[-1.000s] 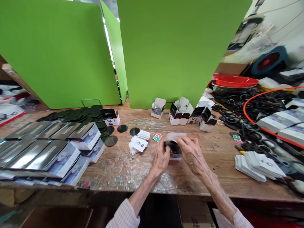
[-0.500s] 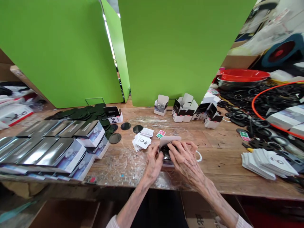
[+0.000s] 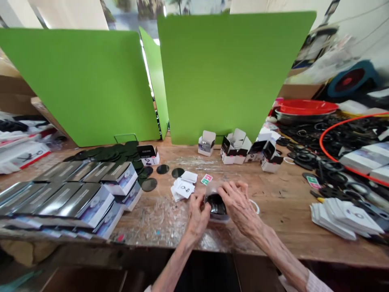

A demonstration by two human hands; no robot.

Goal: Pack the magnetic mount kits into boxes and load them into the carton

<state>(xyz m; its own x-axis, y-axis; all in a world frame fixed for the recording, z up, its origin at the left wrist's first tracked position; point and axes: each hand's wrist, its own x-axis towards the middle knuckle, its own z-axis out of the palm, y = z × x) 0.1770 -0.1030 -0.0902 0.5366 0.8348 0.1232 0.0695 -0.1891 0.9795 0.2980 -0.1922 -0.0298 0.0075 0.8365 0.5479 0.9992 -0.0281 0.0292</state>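
Between my two hands stands a small cardboard box [image 3: 219, 219] with its top flap raised; something black and shiny [image 3: 217, 204] sits inside it. My left hand [image 3: 198, 213] grips the box's left side, thumb at the opening. My right hand [image 3: 238, 202] is closed over the right side and the flap, and its fingertips are partly hidden. Left of the box lies a loose pile of white printed leaflets [image 3: 184, 187]. A small green and pink card [image 3: 206, 179] lies just behind it. A white ring-like piece [image 3: 254, 207] shows beside my right hand.
Stacked closed boxes [image 3: 82, 198] fill the table's left side, with black discs [image 3: 114, 153] behind them. Several open boxes [image 3: 235, 148] stand along the green panels [image 3: 225, 77]. On the right are a leaflet stack [image 3: 346, 217], black rings [image 3: 306, 146] and a red basin [image 3: 306, 107].
The view has tilted upward, showing the tops of the green panels. The box flap leans farther back and more of the black content shows. Both hands stay at the box.
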